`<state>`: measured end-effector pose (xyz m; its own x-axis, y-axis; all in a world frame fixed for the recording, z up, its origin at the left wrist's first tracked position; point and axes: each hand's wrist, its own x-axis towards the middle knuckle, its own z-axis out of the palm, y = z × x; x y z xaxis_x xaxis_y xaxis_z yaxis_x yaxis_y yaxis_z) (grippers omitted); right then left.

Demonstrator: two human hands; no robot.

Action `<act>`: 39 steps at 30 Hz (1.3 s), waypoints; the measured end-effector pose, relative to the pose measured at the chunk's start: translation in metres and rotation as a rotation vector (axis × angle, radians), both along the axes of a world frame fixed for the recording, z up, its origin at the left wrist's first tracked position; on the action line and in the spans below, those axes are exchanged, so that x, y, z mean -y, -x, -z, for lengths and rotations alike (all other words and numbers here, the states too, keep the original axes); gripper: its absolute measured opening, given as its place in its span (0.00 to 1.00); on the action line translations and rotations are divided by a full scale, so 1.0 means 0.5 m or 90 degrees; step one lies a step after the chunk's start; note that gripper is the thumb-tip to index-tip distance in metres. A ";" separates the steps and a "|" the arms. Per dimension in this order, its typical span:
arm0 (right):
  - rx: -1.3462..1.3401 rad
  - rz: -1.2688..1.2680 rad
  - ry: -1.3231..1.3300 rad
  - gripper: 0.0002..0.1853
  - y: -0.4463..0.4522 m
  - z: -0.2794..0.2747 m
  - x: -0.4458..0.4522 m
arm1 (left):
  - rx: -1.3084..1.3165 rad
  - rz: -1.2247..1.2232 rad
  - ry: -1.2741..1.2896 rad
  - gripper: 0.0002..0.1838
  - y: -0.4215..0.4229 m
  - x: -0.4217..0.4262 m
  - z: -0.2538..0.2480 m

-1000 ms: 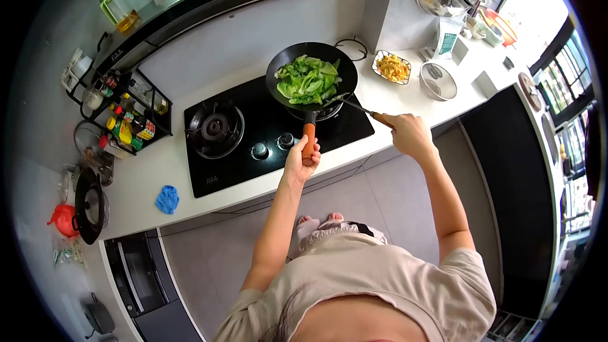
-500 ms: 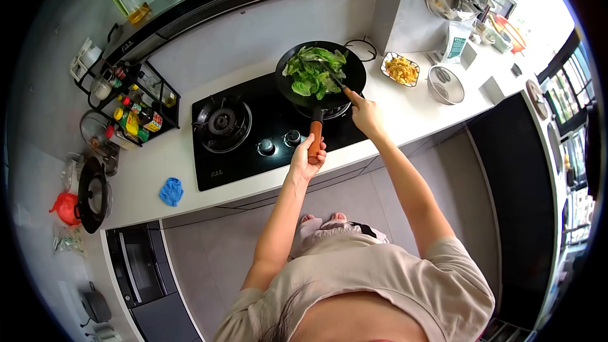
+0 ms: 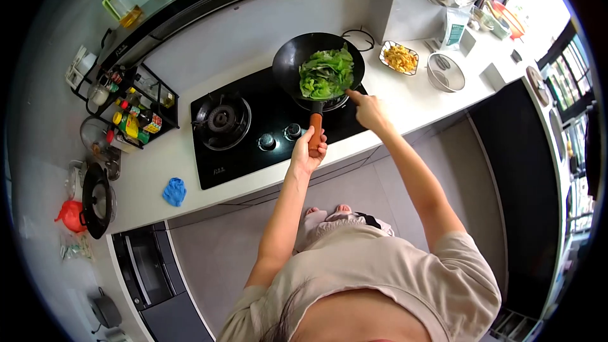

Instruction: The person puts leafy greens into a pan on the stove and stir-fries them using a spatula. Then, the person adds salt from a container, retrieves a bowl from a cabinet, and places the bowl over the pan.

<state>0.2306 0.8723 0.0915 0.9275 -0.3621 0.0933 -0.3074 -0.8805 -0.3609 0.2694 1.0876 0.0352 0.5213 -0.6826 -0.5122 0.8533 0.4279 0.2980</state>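
Note:
A black wok (image 3: pixel 288 63) is over the right burner of the black stove (image 3: pixel 253 101). Green leafy vegetables (image 3: pixel 326 74) lie in the right part of the wok. My left hand (image 3: pixel 308 151) is wrapped round the wok's orange-brown handle (image 3: pixel 315 128). At the wok's lower right rim, my right hand (image 3: pixel 370 111) grips the brown handle of a spatula (image 3: pixel 352 94); the spatula's blade is hidden by the leaves. To the right of the wok is a dish of yellow food (image 3: pixel 400 59).
A metal strainer (image 3: pixel 445 73) stands right of the yellow food. On the left are a black bottle rack (image 3: pixel 126 104), a blue cloth (image 3: pixel 174 192) and a dark lidded pan (image 3: pixel 96 201). The range hood (image 3: pixel 234 1) hangs above the stove.
My right hand with the spatula first moved left over the wok, then back slightly right and down. The leaves shifted and bunched toward the wok's right side. My left hand kept hold of the handle.

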 end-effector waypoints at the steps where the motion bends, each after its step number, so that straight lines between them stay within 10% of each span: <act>1: 0.004 -0.005 -0.021 0.31 -0.001 0.007 -0.015 | 0.000 0.001 -0.013 0.19 0.001 0.001 -0.003; 14: -0.070 -0.009 -0.011 0.30 -0.006 0.027 -0.009 | 0.002 0.016 -0.005 0.19 -0.004 -0.004 0.001; 24: -0.176 -0.055 0.177 0.29 0.195 -0.279 0.071 | 0.006 0.027 0.008 0.17 -0.004 -0.004 0.006; 31: -0.005 0.029 -0.022 0.30 0.092 0.011 0.015 | 0.024 0.019 -0.014 0.17 -0.003 -0.001 0.004; 39: 0.091 0.071 -0.035 0.26 -0.008 0.022 0.001 | 0.011 0.007 -0.017 0.18 0.003 -0.004 0.001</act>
<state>0.2347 0.8719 0.0807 0.8597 -0.4705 0.1987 -0.3446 -0.8215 -0.4544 0.2678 1.0895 0.0348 0.5229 -0.6746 -0.5210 0.8524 0.4101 0.3244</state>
